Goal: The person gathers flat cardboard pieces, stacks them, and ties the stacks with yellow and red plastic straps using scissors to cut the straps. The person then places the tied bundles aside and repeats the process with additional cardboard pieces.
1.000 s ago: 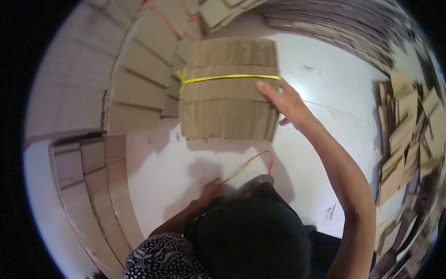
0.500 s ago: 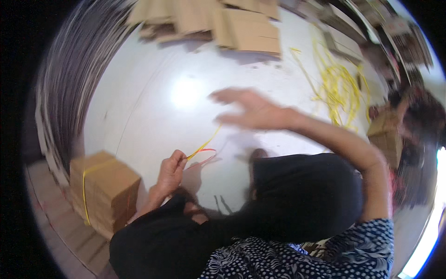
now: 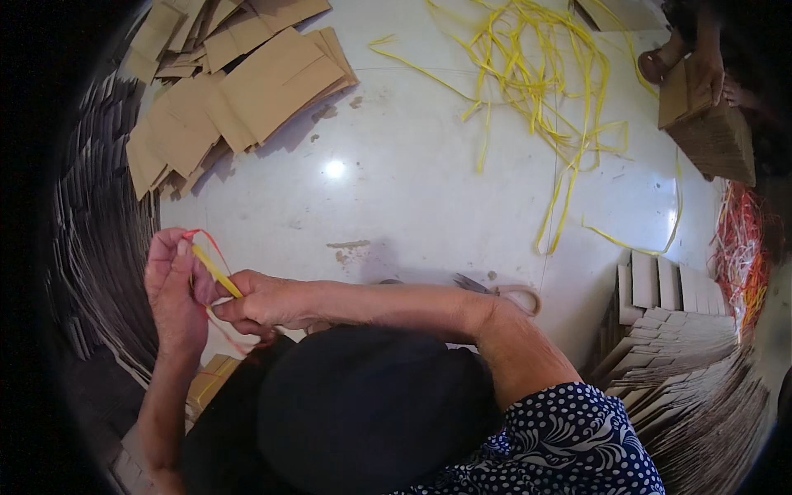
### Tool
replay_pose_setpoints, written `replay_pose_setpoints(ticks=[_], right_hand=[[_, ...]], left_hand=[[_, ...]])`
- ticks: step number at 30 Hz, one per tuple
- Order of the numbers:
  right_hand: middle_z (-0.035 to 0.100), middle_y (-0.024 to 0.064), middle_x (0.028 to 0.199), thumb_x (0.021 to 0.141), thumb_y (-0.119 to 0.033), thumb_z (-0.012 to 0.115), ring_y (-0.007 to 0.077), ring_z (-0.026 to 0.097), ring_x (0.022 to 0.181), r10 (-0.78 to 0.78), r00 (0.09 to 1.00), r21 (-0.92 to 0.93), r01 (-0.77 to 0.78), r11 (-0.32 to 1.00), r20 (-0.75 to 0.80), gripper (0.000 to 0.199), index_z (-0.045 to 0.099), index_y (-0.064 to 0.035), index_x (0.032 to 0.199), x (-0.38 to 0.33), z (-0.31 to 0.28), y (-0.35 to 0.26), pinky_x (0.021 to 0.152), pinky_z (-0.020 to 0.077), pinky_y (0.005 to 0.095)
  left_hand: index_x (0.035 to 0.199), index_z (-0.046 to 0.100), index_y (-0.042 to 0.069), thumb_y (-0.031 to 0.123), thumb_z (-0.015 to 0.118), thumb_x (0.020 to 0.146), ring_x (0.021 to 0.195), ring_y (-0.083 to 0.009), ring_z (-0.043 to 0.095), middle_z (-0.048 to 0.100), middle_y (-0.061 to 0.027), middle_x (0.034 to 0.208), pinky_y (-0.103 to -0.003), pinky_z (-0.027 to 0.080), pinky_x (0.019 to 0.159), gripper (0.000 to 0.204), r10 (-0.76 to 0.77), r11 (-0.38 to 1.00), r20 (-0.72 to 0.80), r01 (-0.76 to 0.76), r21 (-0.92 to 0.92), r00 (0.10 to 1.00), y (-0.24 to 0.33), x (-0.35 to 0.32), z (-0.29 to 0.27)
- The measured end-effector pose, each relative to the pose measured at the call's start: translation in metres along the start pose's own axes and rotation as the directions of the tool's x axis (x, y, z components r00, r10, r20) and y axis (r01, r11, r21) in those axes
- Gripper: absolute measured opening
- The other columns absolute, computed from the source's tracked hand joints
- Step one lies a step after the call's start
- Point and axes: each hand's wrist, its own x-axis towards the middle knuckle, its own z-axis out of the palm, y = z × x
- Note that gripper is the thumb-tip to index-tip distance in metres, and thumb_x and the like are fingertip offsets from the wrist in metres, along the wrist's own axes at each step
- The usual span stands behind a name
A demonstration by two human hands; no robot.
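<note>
Left hand (image 3: 175, 285) and right hand (image 3: 254, 299) together at a yellow strip (image 3: 218, 272), well to the left of the scissors (image 3: 485, 289).
Farthest left from the scissors, the left hand is raised, with its fingers curled and the thumb pressed in, clamped on the yellow strip; a thin red strip (image 3: 214, 242) makes a loop beside it. Nearer to the scissors, the right hand has thumb and fingers closed on the lower end of the yellow strip, with hardly any opening. Half a second ago this hand was in the air, apart from the left one; now it has come across, so two hands handle the strip instead of one. Above and left of the scissors lie flat cardboard pieces (image 3: 272, 87); above and slightly right, a tangle of yellow strapping (image 3: 540, 99).
</note>
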Motion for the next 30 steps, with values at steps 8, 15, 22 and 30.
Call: replay_pose_setpoints(ticks=[8,15,22,30], right_hand=[[0.049,-0.0012,0.072,0.089,-0.015,0.054,0.0063,0.043,0.062,-0.316,0.879,-0.613,0.035,0.79,-0.357,0.015,0.057,-0.0005,0.094,-0.146,-0.08,-0.013,0.055,0.0388,0.0238],[0.047,-0.0047,0.064,0.088,-0.01,0.058,0.0042,0.039,0.056,-0.689,-0.188,-0.629,-0.296,0.719,-0.699,0.012,0.06,-0.0046,0.099,-0.34,-0.118,0.033,0.049,0.0334,0.0219],[0.057,0.0105,0.063,0.084,-0.004,0.062,0.0136,0.052,0.058,-0.776,-0.36,-0.496,-0.613,0.615,-0.518,0.02,0.058,-0.0028,0.103,-0.396,-0.119,0.036,0.054,0.0442,0.0302],[0.056,0.016,0.086,0.075,-0.013,0.066,0.0361,0.057,0.081,-0.807,-0.221,-0.242,-0.881,0.405,-0.547,0.019,0.056,-0.0025,0.088,-0.354,-0.135,0.039,0.067,0.0463,0.047]], left_hand=[[0.096,0.049,0.011,0.016,0.044,0.098,0.042,-0.0033,0.028,0.042,0.004,0.062,-0.018,0.022,0.037,0.007,-0.356,0.934,-0.044,0.357,0.022,0.933,0.026,0.046,0.02],[0.102,0.051,0.006,0.02,0.045,0.098,0.049,-0.0016,0.029,0.04,0.0052,0.068,-0.018,0.024,0.041,0.016,0.025,0.999,0.298,-0.014,-0.036,0.954,0.062,0.152,0.134],[0.099,0.052,0.004,0.014,0.052,0.094,0.049,-0.0068,0.032,0.046,-0.0003,0.071,-0.021,0.027,0.043,0.012,0.25,0.905,0.341,-0.093,-0.415,0.906,0.088,0.254,0.294],[0.123,0.045,0.001,0.025,0.058,0.09,0.103,-0.0187,0.047,0.051,-0.0075,0.108,-0.033,0.038,0.091,0.043,0.295,0.937,0.362,-0.343,0.073,0.884,-0.048,0.295,0.343]])
